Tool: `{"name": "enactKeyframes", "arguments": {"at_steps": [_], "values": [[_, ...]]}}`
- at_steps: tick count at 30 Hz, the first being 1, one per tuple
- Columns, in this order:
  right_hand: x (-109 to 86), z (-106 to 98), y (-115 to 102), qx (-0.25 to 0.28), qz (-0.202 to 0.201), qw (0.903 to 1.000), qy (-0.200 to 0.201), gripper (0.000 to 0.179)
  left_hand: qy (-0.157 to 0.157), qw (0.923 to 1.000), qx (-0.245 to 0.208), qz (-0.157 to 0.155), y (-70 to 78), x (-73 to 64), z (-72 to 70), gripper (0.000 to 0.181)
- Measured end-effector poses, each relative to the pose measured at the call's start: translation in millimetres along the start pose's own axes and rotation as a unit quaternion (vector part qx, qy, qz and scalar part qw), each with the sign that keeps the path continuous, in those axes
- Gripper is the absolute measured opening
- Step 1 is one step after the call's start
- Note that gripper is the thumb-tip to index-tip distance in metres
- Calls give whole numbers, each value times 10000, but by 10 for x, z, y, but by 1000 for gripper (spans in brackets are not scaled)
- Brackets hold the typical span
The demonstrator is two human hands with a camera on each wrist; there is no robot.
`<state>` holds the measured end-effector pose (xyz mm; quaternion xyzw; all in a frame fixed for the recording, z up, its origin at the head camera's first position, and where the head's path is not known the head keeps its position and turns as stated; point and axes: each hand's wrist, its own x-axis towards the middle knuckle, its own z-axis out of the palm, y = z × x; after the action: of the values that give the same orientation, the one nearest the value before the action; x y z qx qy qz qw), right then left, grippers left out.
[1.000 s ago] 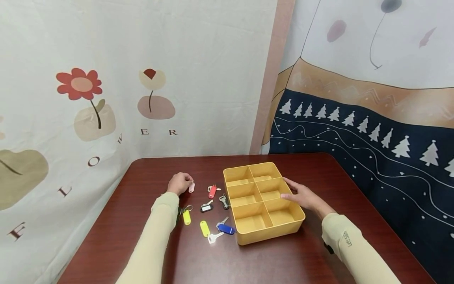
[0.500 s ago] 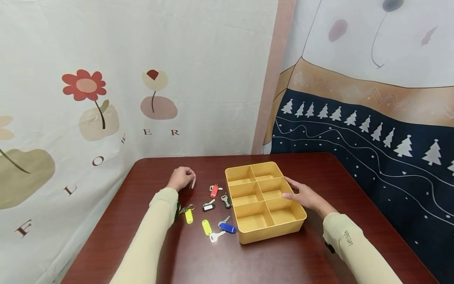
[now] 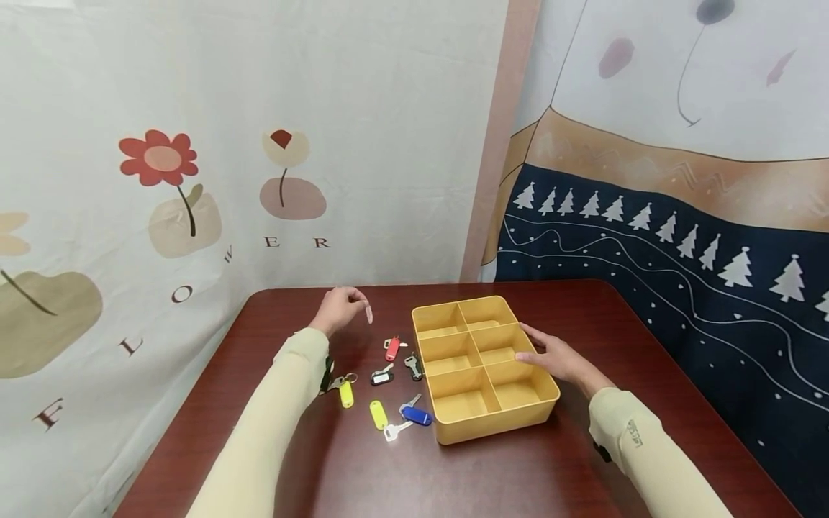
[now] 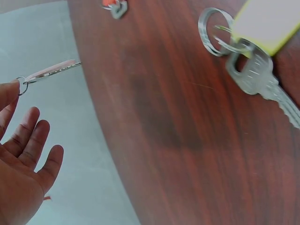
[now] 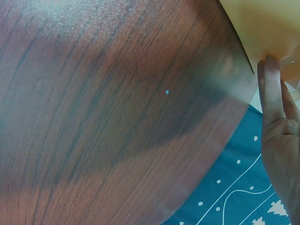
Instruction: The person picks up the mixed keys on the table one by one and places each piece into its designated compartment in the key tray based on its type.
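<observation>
Tag in pink (image 3: 369, 314) hangs over the far part of the surface (image 3: 492, 482), left of the box (image 3: 499, 427); left grip (image 3: 338, 309) pinches its ring (image 4: 26, 87) between thumb and finger, other fingers free. Right grip (image 3: 555, 357) clasps nothing: straight fingers lie against the box's right side, thumb at the rim. For a good carry, we'd pinch the ring alone, move slowly since the tag will probably swing, pass clear of the loose pieces, and brace the box so it can't slide. Counts: one box, six compartments; seven tags, so one pink, one red tag (image 3: 392, 349), one blue tag (image 3: 417, 415), two yellow tags (image 3: 378, 415), two dark tags (image 3: 382, 378). We get six keys (image 3: 395, 432) on the surface, plus what looks like a seventh, edge-on, beside the pink one.
</observation>
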<state>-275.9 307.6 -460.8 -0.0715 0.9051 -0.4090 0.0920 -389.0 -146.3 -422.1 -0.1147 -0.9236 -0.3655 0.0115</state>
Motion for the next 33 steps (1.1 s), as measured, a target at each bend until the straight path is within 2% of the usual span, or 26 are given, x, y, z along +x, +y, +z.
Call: {"name": "enactKeyframes", "arguments": {"at_steps": [6, 20, 27, 33], "values": [[-9, 0, -9, -18, -74, 10000, 12, 77, -7, 9993, -371, 97, 174, 5, -33, 16], [-26, 16, -6, 98, -94, 9999, -17, 79, 86, 9947, -962, 343, 591, 42, 77, 18], [-31, 13, -18, 63, -68, 10000, -16, 80, 74, 9908, -1281, 425, 775, 58, 185, 16], [-32, 8, -14, 30, -110, 9999, 2, 81, 196, 9863, -1573, 465, 942, 91, 304, 17]]}}
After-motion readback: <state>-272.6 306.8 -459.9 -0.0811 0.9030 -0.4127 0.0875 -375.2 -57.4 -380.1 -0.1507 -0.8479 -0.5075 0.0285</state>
